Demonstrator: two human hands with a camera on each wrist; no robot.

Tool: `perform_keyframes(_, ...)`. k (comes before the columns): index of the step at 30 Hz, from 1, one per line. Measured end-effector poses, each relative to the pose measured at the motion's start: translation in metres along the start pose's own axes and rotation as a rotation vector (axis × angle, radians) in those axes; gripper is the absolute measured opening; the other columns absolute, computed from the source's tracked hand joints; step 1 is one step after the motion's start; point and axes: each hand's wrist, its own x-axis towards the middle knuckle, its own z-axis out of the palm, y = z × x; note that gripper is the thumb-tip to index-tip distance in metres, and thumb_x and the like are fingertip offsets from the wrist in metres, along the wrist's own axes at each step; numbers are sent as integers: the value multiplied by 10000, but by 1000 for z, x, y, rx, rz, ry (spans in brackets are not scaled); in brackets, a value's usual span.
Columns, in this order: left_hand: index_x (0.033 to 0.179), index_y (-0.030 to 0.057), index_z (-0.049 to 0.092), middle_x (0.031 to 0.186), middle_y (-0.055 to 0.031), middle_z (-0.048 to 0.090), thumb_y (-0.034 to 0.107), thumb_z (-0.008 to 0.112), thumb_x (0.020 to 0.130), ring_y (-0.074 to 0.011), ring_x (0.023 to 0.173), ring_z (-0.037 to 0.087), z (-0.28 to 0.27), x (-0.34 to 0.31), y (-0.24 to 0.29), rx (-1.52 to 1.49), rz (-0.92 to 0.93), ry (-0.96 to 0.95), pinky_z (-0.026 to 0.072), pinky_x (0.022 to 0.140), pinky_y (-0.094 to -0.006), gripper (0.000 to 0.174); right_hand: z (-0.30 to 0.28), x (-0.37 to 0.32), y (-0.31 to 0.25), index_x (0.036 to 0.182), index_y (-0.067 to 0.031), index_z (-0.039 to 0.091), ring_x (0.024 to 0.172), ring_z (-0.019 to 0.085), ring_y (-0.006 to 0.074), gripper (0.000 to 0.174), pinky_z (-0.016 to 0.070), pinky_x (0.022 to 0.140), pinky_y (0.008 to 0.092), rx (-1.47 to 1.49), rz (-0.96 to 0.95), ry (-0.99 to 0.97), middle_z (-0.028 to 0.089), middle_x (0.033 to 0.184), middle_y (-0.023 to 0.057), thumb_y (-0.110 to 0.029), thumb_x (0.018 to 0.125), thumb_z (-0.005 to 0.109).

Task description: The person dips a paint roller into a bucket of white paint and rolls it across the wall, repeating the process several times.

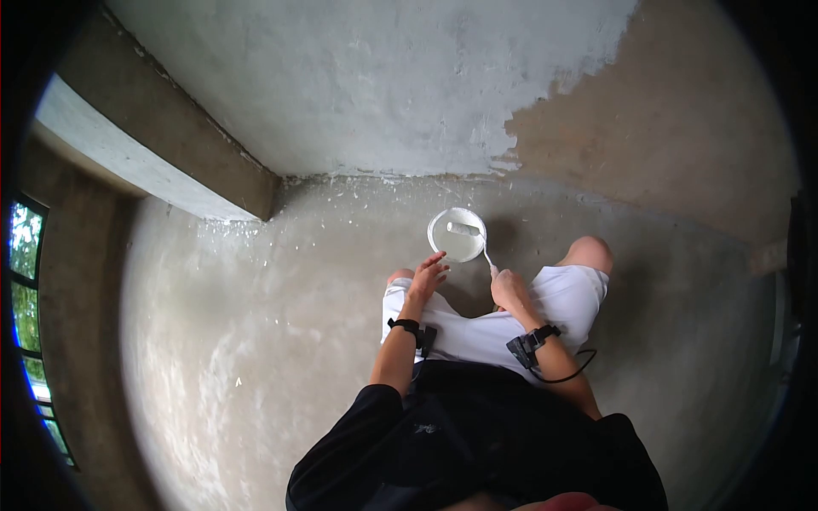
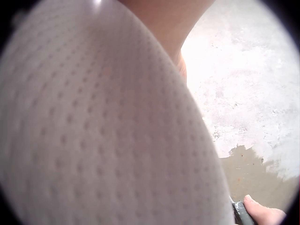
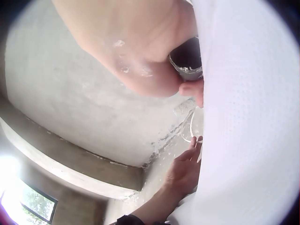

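Observation:
My right hand (image 1: 511,292) grips a paint roller by its handle, in front of the lap. The white roller head (image 1: 463,229) lies over the mouth of a round white bucket (image 1: 432,240), which holds pale liquid. In the right wrist view the handle's dark hollow end (image 3: 186,58) shows in the fist, with white smears on the skin. My left hand (image 1: 429,278) is held beside the bucket's near rim, fingers extended and holding nothing. Dimpled white cloth (image 2: 112,122) fills most of the left wrist view, hiding the left hand's work; a thumb (image 2: 262,213) and dark handle show low right.
Behind the bucket rises a wall, coated white (image 1: 383,85) on the left and bare brown (image 1: 682,119) on the right. A pillar (image 1: 187,128) juts out at left. White specks dot the concrete floor (image 1: 281,324). A window (image 1: 27,315) is far left.

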Motion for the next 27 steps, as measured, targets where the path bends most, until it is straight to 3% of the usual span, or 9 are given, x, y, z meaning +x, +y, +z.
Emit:
perform_keyframes(5,1266,141,526,1271,40,518,61,480,871,-146,1005,546,0,-2,3,-12,7,-26,396,896,-376,406,-9,-2,-4,720,112,611,477,625,316,658,530,487,389,64,-10,13,605,591,252,-394,993,291)
perform_keyframes(10,1273,140,520,1279,44,510,64,477,873,-144,1013,543,-6,3,-1,-25,-14,-25,399,896,-365,409,-69,-22,-33,696,141,576,463,617,317,682,527,484,395,203,-5,69,588,580,267,-414,984,302)
perform_keyframes(16,1269,140,522,1282,42,507,51,467,876,-149,1020,541,-1,0,0,-19,-9,-19,399,900,-365,407,-182,-24,-52,726,162,553,509,618,383,677,527,491,428,185,-164,443,562,575,276,-431,976,343)
perform_keyframes(22,1258,142,528,1267,41,513,47,462,879,-149,1006,548,-2,2,-1,-24,-1,-32,404,892,-369,396,-294,-3,-67,788,139,547,471,615,320,629,512,430,377,219,-196,775,584,620,240,-438,972,380)
perform_keyframes(26,1253,139,532,1231,37,523,47,461,881,-148,991,555,-1,2,-1,-30,-18,-24,407,884,-367,389,-338,11,-76,803,128,546,459,613,301,612,497,400,359,202,-245,850,588,639,238,-437,972,381)
perform_keyframes(27,1253,139,532,1231,37,523,47,461,881,-148,991,555,0,3,-3,-26,-12,-31,407,884,-367,389,-343,12,-77,823,118,550,528,628,333,593,509,454,387,214,-247,849,598,683,253,-431,971,386)
